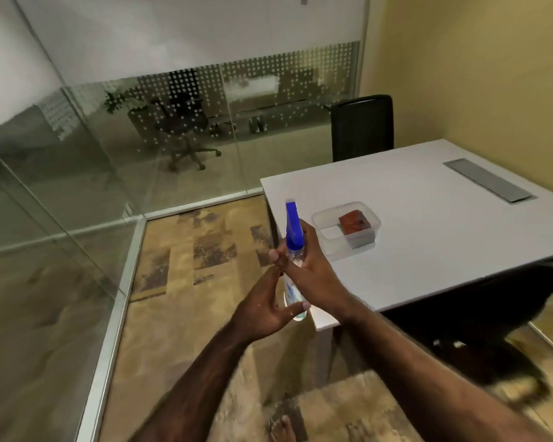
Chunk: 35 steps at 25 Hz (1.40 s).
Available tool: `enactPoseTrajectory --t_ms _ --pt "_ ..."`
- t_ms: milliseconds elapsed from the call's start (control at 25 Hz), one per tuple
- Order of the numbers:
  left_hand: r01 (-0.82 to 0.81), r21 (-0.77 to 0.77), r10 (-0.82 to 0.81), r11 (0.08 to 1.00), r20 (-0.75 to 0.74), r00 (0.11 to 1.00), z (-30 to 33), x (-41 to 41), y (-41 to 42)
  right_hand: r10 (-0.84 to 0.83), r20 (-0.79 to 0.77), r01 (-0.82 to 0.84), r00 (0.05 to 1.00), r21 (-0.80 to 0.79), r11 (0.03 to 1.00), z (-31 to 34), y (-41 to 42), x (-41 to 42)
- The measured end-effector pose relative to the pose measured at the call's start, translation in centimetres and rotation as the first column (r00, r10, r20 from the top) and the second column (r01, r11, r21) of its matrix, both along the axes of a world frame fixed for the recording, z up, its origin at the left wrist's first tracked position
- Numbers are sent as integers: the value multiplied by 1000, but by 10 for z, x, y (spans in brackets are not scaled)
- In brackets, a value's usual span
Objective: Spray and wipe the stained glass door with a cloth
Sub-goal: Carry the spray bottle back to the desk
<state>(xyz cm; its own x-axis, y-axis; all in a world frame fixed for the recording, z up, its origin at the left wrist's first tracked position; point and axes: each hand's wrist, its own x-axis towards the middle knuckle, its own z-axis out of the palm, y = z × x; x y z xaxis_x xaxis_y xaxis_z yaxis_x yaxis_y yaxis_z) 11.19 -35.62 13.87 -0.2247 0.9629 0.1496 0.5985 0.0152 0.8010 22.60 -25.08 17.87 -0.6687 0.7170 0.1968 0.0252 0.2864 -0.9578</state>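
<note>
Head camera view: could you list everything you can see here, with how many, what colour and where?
spray bottle: one, clear with a blue spray head, held upright in both hands off the table's near-left corner
table: one, white, right side
plastic container: one, clear, on the table near its left edge
folded cloth: one, reddish-brown, inside the container
cable hatch: one, grey, set in the tabletop far right
chair: one, black, behind the table
glass partition: clear with white dot pattern, left and back
carpet: tan and brown patches, floor
foot: one, bare, bottom edge
left hand: one, grip on the bottle's lower part
right hand: one, grip around the bottle's neck
</note>
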Motion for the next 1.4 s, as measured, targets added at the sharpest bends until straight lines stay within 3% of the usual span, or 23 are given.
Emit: enactPoseTrajectory --t_ms 160,280,600,680,720,800,840,960,1080,1200,1280,1360,1400 --pt "50 -26 -50 998 5 999 -19 -2 63 -87 92 85 992 23 996 -17 51 16" --pt "20 -143 -18 990 13 1000 -41 -10 111 -116 178 115 977 18 993 -29 90 18" --pt "-50 -271 84 961 116 990 -114 -48 212 -85 408 97 909 -9 995 -75 179 -13" --pt "-35 -294 98 955 203 974 -130 -55 227 -71 433 90 899 -23 996 -87 191 -24" --pt "-13 -307 114 952 313 943 -132 -60 231 -66 442 87 894 -27 996 -91 196 -30" --pt "-39 -342 252 939 603 757 -145 -69 239 -46 465 77 884 -48 996 -100 207 -39" --pt "-54 -372 309 927 674 670 -147 -69 239 -31 477 67 878 -58 996 -103 211 -42" --pt "-58 -440 425 896 813 399 -151 -73 248 14 485 24 874 -72 997 -115 225 -51" --pt "-130 -482 498 867 824 269 -163 -77 256 51 481 -22 875 -66 998 -128 236 -56" --pt "-153 -479 502 864 835 223 -169 -68 260 70 462 -46 884 -62 997 -138 242 -55" --pt "-159 -425 453 891 857 246 -175 -61 263 85 439 -69 895 -52 996 -145 250 -52" --pt "-145 -409 434 901 850 298 -177 -57 264 108 424 -97 899 -47 994 -149 259 -50" --pt "-156 -422 448 893 803 392 -175 -56 265 125 419 -113 899 -52 992 -149 264 -48"
